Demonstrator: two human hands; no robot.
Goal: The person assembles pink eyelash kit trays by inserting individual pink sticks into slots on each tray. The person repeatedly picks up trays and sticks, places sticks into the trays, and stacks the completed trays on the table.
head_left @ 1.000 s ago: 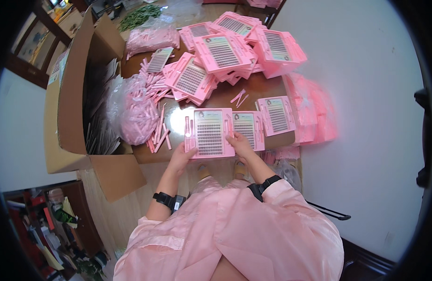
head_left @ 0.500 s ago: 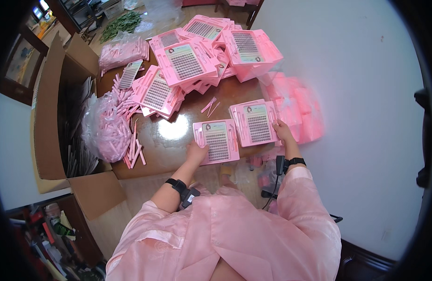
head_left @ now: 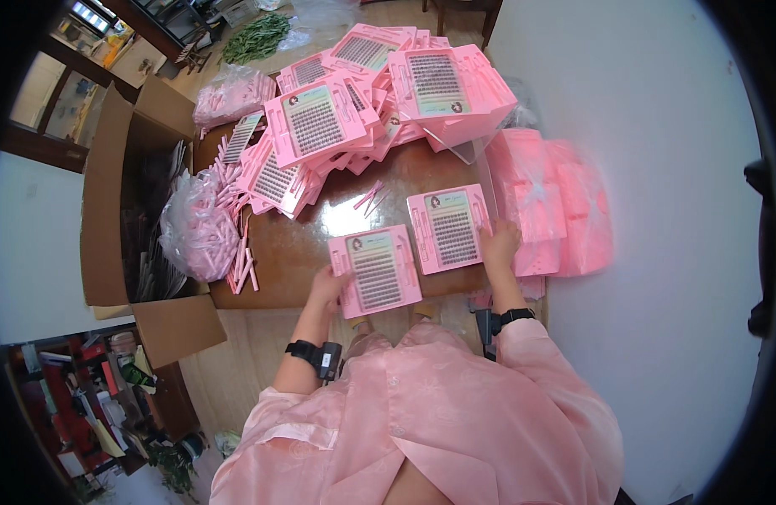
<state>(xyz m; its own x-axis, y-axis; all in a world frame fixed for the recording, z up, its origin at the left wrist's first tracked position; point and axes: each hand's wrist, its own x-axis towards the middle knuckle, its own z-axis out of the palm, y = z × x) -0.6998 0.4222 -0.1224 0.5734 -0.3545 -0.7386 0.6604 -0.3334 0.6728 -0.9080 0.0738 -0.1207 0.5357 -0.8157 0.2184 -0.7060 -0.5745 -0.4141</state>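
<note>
Two pink eyelash trays lie side by side before me, each with rows of dark lash clusters and slim tools along the sides. My left hand (head_left: 327, 290) grips the left edge of the nearer lash tray (head_left: 376, 271), which reaches over the table's front edge. At the right edge of the other lash tray (head_left: 452, 227), my right hand (head_left: 500, 244) has its fingers closed on the rim; its thumb is partly hidden. A few thin pink tools (head_left: 371, 196) rest on the tabletop just beyond the two trays.
Many more pink lash trays (head_left: 316, 124) are heaped at the back of the brown table (head_left: 299, 269). A bag of pink tubes (head_left: 201, 231) and an open cardboard box (head_left: 110, 210) stand at left. Plastic-wrapped pink packs (head_left: 573, 210) sit at right by the white wall (head_left: 648, 210).
The left lash tray has shifted left and toward me with my left hand. My right hand stays at the right tray's edge. The whole view has shifted slightly.
</note>
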